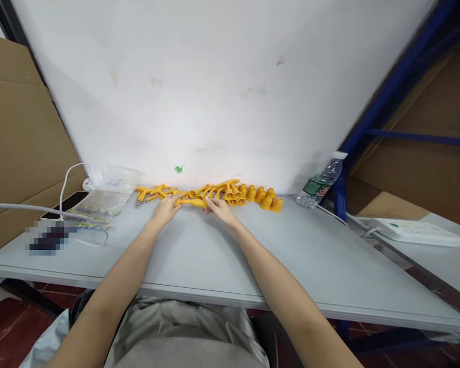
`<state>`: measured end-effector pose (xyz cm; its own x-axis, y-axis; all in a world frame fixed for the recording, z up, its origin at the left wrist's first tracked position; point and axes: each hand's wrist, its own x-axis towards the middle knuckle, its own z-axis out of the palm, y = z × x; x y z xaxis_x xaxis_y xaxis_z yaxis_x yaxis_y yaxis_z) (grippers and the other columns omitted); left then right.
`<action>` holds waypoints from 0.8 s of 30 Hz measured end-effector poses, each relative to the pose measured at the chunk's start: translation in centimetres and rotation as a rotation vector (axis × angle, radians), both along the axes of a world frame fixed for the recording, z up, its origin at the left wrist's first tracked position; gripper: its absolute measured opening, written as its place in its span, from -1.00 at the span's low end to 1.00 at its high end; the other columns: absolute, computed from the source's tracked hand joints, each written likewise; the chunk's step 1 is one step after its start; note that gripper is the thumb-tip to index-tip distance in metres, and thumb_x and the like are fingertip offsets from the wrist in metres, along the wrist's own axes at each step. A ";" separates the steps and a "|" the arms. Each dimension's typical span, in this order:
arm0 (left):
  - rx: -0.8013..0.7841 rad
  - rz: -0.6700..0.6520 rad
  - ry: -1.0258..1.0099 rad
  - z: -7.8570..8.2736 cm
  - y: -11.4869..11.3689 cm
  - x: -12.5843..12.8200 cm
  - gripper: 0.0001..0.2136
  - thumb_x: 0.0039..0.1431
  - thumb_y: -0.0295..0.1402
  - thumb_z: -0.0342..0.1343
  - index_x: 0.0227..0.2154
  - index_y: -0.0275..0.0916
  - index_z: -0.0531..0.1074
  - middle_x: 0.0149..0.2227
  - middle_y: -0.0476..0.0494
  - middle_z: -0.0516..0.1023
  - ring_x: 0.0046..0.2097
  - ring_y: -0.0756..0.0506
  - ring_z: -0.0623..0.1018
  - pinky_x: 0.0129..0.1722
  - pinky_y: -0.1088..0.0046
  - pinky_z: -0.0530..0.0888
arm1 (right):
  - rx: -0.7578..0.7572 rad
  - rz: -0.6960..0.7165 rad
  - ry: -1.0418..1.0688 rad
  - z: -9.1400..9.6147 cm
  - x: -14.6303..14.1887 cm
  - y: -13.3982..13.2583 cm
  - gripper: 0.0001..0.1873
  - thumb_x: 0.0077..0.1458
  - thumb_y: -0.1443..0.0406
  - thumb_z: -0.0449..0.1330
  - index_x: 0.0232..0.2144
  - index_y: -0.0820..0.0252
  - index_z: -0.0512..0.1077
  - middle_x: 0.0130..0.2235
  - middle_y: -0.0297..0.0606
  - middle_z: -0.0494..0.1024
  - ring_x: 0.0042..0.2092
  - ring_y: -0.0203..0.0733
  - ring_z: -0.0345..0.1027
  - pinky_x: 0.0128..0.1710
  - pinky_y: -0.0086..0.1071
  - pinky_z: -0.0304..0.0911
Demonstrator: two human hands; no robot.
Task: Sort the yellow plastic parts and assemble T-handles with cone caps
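Note:
Between my two hands lies a slim, ribbed yellow plastic piece (191, 203), held level just above the grey table. My left hand (164, 209) is closed around its left end. The fingertips of my right hand (218, 209) pinch its right end. Behind my hands runs a row of yellow plastic parts: branched pieces (159, 191) on the left, flared pieces (233, 193) in the middle, and loose yellow cups (266, 202) on the right. Small metal parts (138, 203), too small to name, sit by the branched pieces.
A white panel (214, 102) rises behind the table (310, 266). At right stand a plastic bottle (324, 181) and, beyond a gap, a white power strip (416, 231). Clear plastic bags (113, 197), a phone (71, 202) and a white cable (23, 206) are at left.

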<state>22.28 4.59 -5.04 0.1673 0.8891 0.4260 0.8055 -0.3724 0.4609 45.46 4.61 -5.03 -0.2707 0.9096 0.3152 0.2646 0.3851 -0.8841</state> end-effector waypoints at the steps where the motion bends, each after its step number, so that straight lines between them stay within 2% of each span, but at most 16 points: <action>1: 0.001 0.006 0.013 0.0 0.0 0.0 -0.68 0.17 -0.38 0.07 -0.01 -0.16 0.47 -0.02 -0.20 0.52 0.10 -0.21 0.46 0.13 0.22 0.38 | -0.022 0.044 0.016 0.3 0.0 -0.3 -0.42 0.01 -0.21 0.12 -0.43 0.20 0.45 -0.41 -0.19 0.58 -0.43 -0.16 0.43 -0.31 -0.24 0.37; 3: 0.017 0.009 0.033 0.0 0.1 -0.1 -0.69 0.17 -0.39 0.07 -0.02 -0.17 0.47 -0.04 -0.20 0.53 0.08 -0.21 0.47 0.12 0.21 0.39 | -0.059 0.105 0.038 0.8 0.1 -0.8 -0.44 -0.09 -0.18 0.24 -0.36 0.20 0.47 -0.36 -0.20 0.60 -0.42 -0.19 0.43 -0.31 -0.27 0.38; 5: 0.048 0.000 0.043 -0.1 0.1 0.0 -0.69 0.17 -0.39 0.07 -0.03 -0.15 0.47 -0.06 -0.18 0.53 0.06 -0.20 0.49 0.10 0.21 0.41 | -0.108 0.095 0.047 1.1 0.2 -1.1 -0.44 -0.12 -0.18 0.27 -0.44 0.21 0.45 -0.43 -0.22 0.59 -0.48 -0.25 0.40 -0.37 -0.34 0.36; 8: 0.085 -0.018 0.041 -0.3 0.1 0.2 -0.70 0.17 -0.39 0.07 -0.03 -0.16 0.47 -0.08 -0.17 0.54 0.04 -0.19 0.50 0.09 0.21 0.42 | -0.215 0.026 0.082 1.3 0.1 -1.3 -0.40 -0.08 -0.23 0.19 -0.60 0.20 0.36 -0.62 -0.27 0.48 -0.64 -0.34 0.27 -0.56 -0.43 0.25; 11: 0.111 -0.039 0.022 -0.5 0.1 0.4 -0.70 0.16 -0.39 0.08 -0.04 -0.16 0.48 -0.10 -0.17 0.55 0.04 -0.20 0.50 0.09 0.19 0.43 | -0.298 -0.032 0.120 1.2 -0.3 -1.1 -0.38 -0.03 -0.24 0.14 -0.63 0.19 0.35 -0.76 -0.36 0.33 -0.73 -0.37 0.14 -0.67 -0.44 0.20; 13: 0.119 -0.044 0.004 -0.6 0.2 0.6 -0.71 0.15 -0.40 0.08 -0.05 -0.14 0.48 -0.09 -0.16 0.55 0.04 -0.20 0.50 0.09 0.18 0.43 | -0.329 -0.071 0.117 1.2 -0.5 -1.1 -0.37 0.02 -0.24 0.11 -0.66 0.18 0.34 -0.80 -0.39 0.26 -0.75 -0.37 0.10 -0.70 -0.45 0.20; 15: 0.114 -0.034 -0.012 -0.8 0.2 0.7 -0.72 0.15 -0.41 0.08 -0.07 -0.14 0.49 -0.09 -0.16 0.55 0.05 -0.20 0.50 0.10 0.17 0.42 | -0.345 -0.096 0.102 1.3 -0.5 -1.1 -0.37 0.06 -0.22 0.09 -0.66 0.18 0.35 -0.78 -0.35 0.29 -0.75 -0.37 0.12 -0.73 -0.46 0.18; 17: 0.108 -0.015 -0.026 -1.0 0.4 0.8 -0.73 0.14 -0.41 0.09 -0.08 -0.15 0.49 -0.08 -0.16 0.56 0.05 -0.21 0.50 0.11 0.16 0.41 | -0.345 -0.079 0.126 1.4 -0.3 -1.2 -0.45 0.06 -0.15 0.15 -0.54 0.22 0.43 -0.65 -0.28 0.45 -0.71 -0.36 0.22 -0.72 -0.46 0.22; 19: 0.111 -0.001 -0.038 -1.1 0.5 0.8 -0.73 0.13 -0.42 0.10 -0.09 -0.16 0.49 -0.08 -0.16 0.56 0.05 -0.22 0.50 0.11 0.14 0.41 | -0.318 -0.025 0.199 1.5 0.0 -1.2 -0.59 0.01 -0.01 0.30 -0.28 0.20 0.50 -0.45 -0.27 0.57 -0.61 -0.34 0.34 -0.61 -0.44 0.35; 21: 0.121 0.000 -0.050 -1.1 0.6 0.7 -0.73 0.13 -0.41 0.11 -0.09 -0.16 0.49 -0.07 -0.16 0.56 0.06 -0.23 0.50 0.11 0.13 0.40 | -0.274 0.026 0.271 1.6 0.2 -1.2 -0.51 -0.07 0.14 0.39 -0.07 0.13 0.46 -0.33 -0.32 0.58 -0.52 -0.34 0.42 -0.46 -0.39 0.45; 24: 0.137 -0.042 -0.075 -1.1 0.7 0.6 -0.70 0.12 -0.33 0.16 -0.06 -0.16 0.46 -0.04 -0.18 0.55 0.07 -0.23 0.49 0.11 0.14 0.40 | -0.243 0.033 0.300 1.4 0.2 -1.1 -0.48 -0.06 0.23 0.38 -0.01 0.15 0.44 -0.34 -0.34 0.58 -0.49 -0.34 0.42 -0.37 -0.36 0.47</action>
<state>22.90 5.26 -6.11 0.1661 0.8149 0.5553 0.7529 -0.4685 0.4622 45.66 3.51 -3.62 -0.2293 0.9600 0.1607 -0.0285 0.1584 -0.9870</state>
